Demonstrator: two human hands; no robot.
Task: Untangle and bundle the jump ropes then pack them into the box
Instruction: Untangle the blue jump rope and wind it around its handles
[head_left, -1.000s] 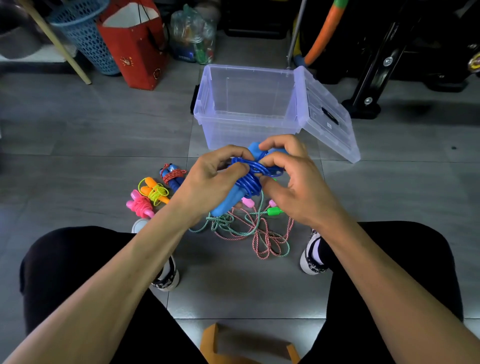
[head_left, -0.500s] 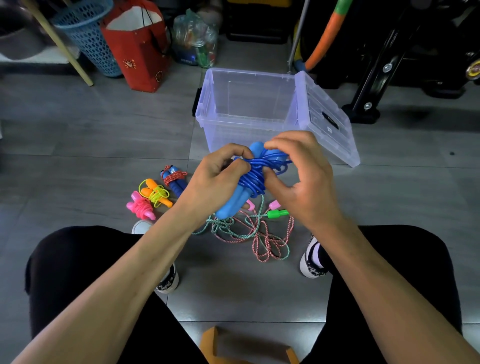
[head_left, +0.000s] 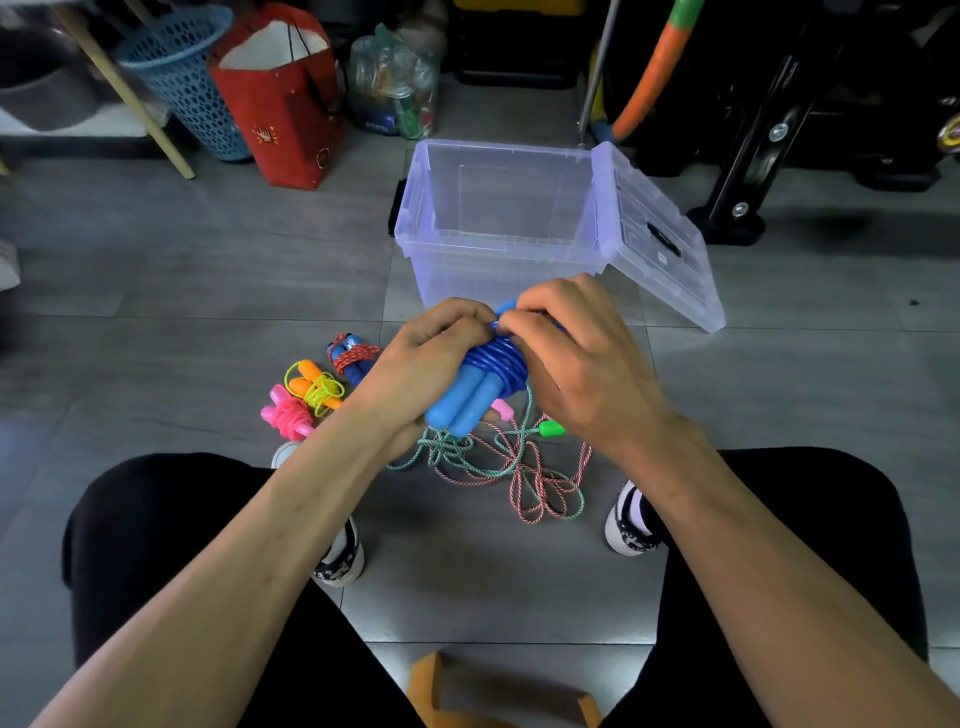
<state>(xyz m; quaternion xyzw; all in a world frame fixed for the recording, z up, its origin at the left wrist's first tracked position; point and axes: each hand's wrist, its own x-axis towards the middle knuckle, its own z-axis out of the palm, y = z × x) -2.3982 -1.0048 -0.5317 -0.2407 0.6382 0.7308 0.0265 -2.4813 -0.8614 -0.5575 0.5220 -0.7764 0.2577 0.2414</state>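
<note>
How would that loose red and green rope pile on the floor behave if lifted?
Probably floppy: the loose ropes lie in slack, crossing loops on the floor. They would likely come up snagged together, dangling, and seem light, being thin cord.

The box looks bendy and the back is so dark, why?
Head view: the wide lens curves the clear box and the floor tile lines; light falls on the hands, left and right, and the blue rope, while the back clutter sits in shadow.

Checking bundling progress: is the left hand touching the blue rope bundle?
Touching: head view shows left hand fingers curled around the blue rope bundle.
</note>
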